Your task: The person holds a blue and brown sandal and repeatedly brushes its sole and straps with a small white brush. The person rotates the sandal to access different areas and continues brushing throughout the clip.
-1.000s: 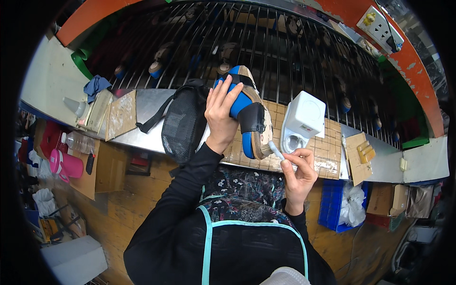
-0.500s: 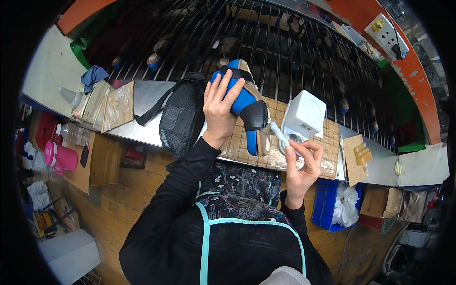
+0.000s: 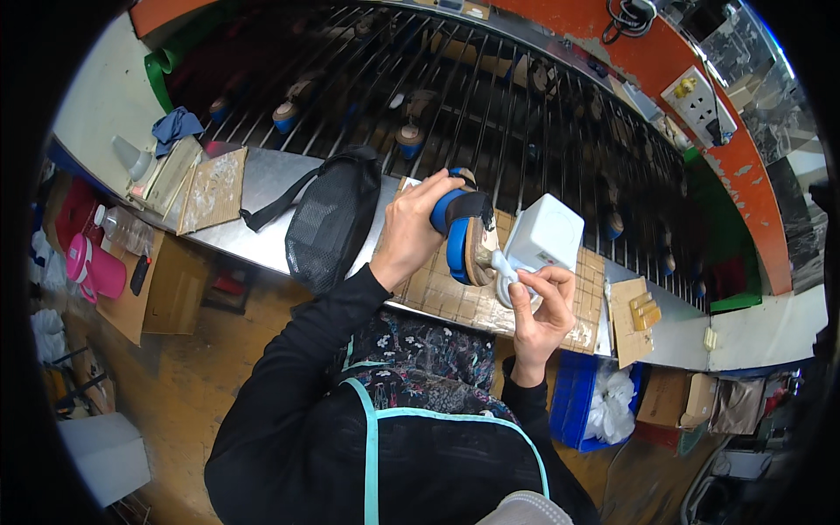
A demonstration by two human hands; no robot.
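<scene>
My left hand is closed around a blue-and-black shoe, its beige underside turned toward the right. Between the thumb and fingers of my right hand is a small brush, thickly coated in white. The brush's tip meets the pale underside of the shoe near the heel end. Just beyond my right hand stands a white square-sided container, tilted in view, with a pale rim below it. All this is over a grid-patterned board on the bench.
A black mesh pouch with a strap lies left of my left hand. Behind the bench runs a rack of metal bars with several similar shoes. Cardboard with a yellow block sits at right. A blue crate stands below the bench.
My left hand has tilted the shoe, so its underside now faces the brush more. My right hand has brought the brush onto it. The whole view has shifted a little.
</scene>
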